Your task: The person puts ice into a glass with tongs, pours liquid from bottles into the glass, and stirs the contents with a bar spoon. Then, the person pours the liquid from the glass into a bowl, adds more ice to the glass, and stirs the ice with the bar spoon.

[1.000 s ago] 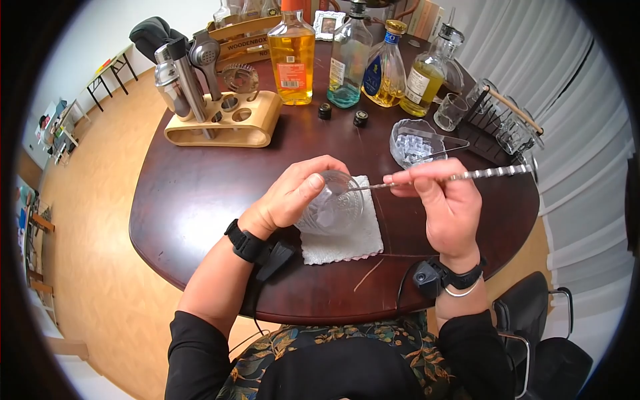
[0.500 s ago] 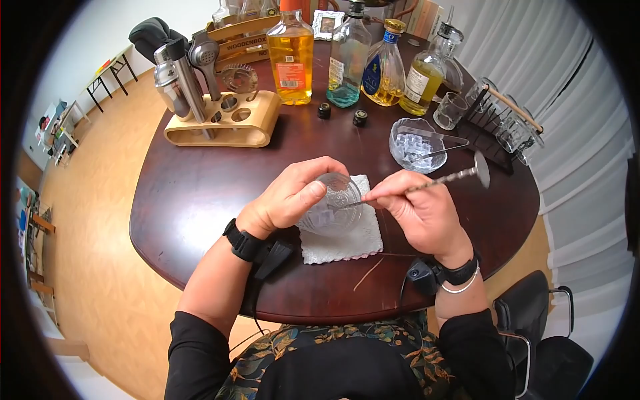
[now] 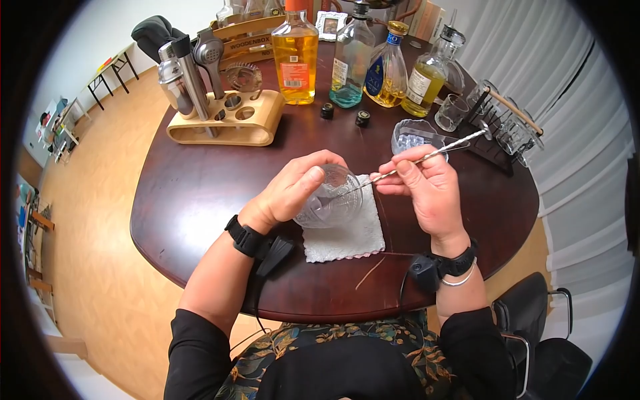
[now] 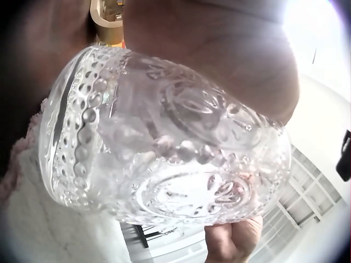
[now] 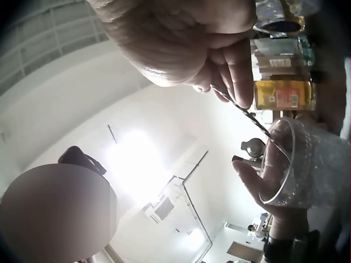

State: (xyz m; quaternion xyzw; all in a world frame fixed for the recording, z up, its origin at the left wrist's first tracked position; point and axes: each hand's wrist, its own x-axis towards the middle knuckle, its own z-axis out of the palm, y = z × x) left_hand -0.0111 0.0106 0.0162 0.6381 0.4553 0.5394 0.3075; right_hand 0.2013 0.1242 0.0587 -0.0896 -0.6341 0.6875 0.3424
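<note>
Head view: your left hand (image 3: pixel 290 189) grips the side of a clear embossed glass (image 3: pixel 341 207), which is over a white cloth (image 3: pixel 347 245) on the dark table (image 3: pixel 200 200). Your right hand (image 3: pixel 435 200) pinches a twisted metal spoon (image 3: pixel 460 142) whose lower end reaches inside the glass. Beyond that hand, a clear bowl (image 3: pixel 398 139) of cubes sits near the glass rack (image 3: pixel 495 155).
</note>
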